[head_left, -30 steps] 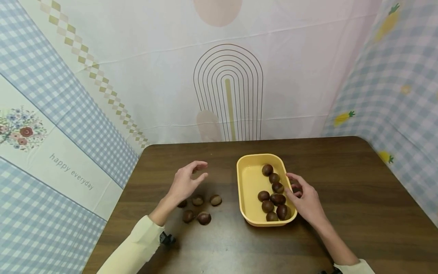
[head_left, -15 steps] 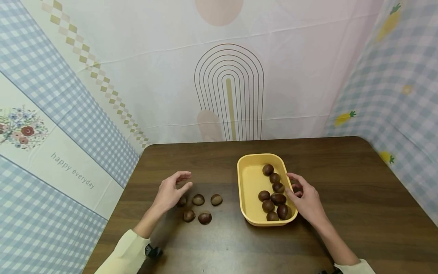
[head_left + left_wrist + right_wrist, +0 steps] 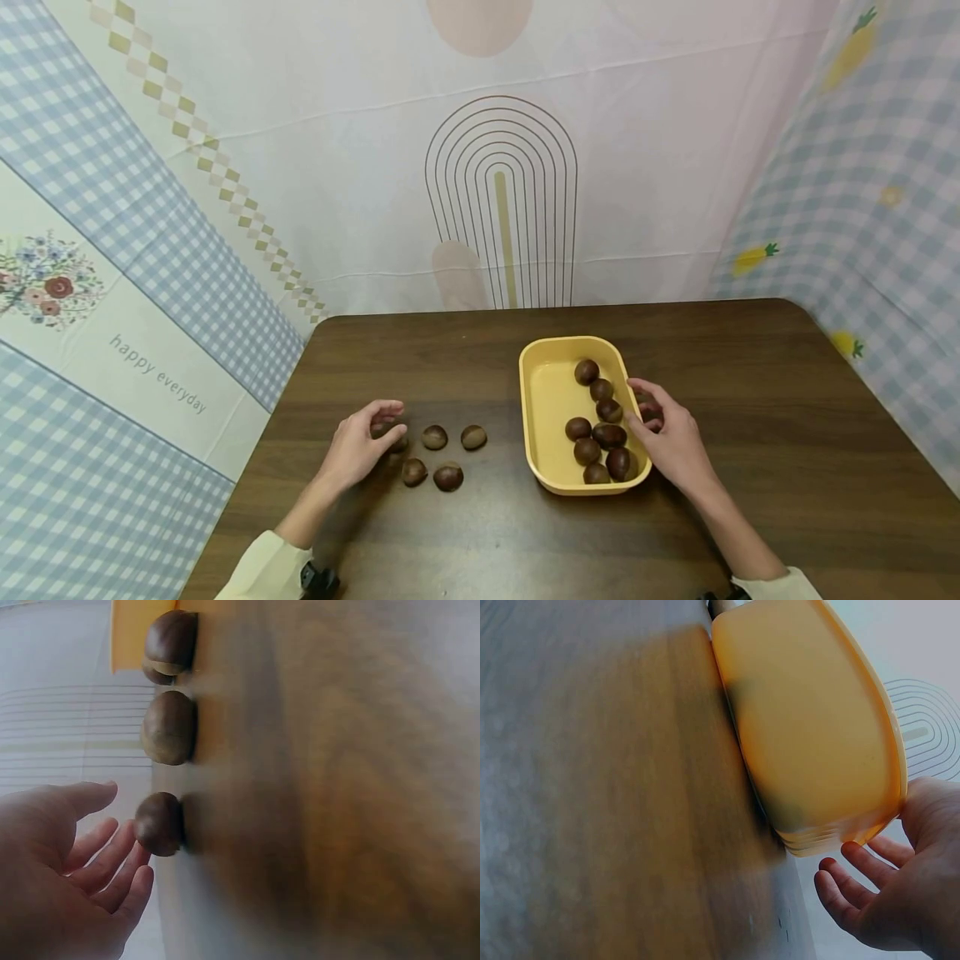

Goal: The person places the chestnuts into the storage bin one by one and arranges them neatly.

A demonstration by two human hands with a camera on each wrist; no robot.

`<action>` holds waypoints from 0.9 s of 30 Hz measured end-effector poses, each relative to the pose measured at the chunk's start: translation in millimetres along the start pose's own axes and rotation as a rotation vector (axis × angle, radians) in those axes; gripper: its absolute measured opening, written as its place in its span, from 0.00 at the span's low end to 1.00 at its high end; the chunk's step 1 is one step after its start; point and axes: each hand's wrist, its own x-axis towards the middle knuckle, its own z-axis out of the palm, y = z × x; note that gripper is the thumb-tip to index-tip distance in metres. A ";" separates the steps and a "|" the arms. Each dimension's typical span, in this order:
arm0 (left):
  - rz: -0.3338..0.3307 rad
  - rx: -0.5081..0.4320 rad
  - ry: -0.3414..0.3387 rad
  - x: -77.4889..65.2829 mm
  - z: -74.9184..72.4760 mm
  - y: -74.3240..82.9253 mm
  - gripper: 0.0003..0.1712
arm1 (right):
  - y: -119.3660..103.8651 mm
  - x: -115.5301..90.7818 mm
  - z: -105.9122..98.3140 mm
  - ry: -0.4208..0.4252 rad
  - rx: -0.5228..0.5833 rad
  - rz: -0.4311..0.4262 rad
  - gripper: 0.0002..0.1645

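Note:
My left hand (image 3: 356, 447) is at the leftmost of several loose brown chestnuts, its fingers spread around that chestnut (image 3: 159, 823). In the left wrist view the fingertips lie beside the nut or just touch it, and the thumb stands apart from it. On the right, my right hand (image 3: 677, 446) holds the side rim of a yellow rectangular tray (image 3: 545, 417), thumb over the edge and fingers outside. Several chestnuts (image 3: 609, 436) lie along the right part of the tray. In the right wrist view the fingers (image 3: 847, 885) are bent beside the tray's outer wall.
More chestnuts (image 3: 448, 477) lie loosely grouped on the dark wooden table (image 3: 495, 542) between my left hand and the tray. A patterned cloth (image 3: 645, 167) hangs behind the table's far edge, with checked cloth at both sides.
My left hand has moved left and down from above the table to the leftmost chestnut. The right hand and the tray have stayed in place.

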 end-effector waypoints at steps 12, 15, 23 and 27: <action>-0.022 0.012 -0.005 -12.5 3.7 -11.9 0.24 | 1.0 0.5 0.7 -0.001 0.001 0.017 0.29; -0.030 0.011 -0.007 -13.6 4.5 -13.2 0.24 | 1.3 0.5 0.9 -0.003 0.003 0.020 0.29; -0.032 0.023 0.005 -16.2 6.3 -16.2 0.25 | 2.0 0.4 1.3 -0.001 0.006 0.012 0.29; -0.028 0.034 0.012 -17.0 6.7 -16.5 0.25 | 1.4 0.6 0.7 -0.002 0.000 0.014 0.29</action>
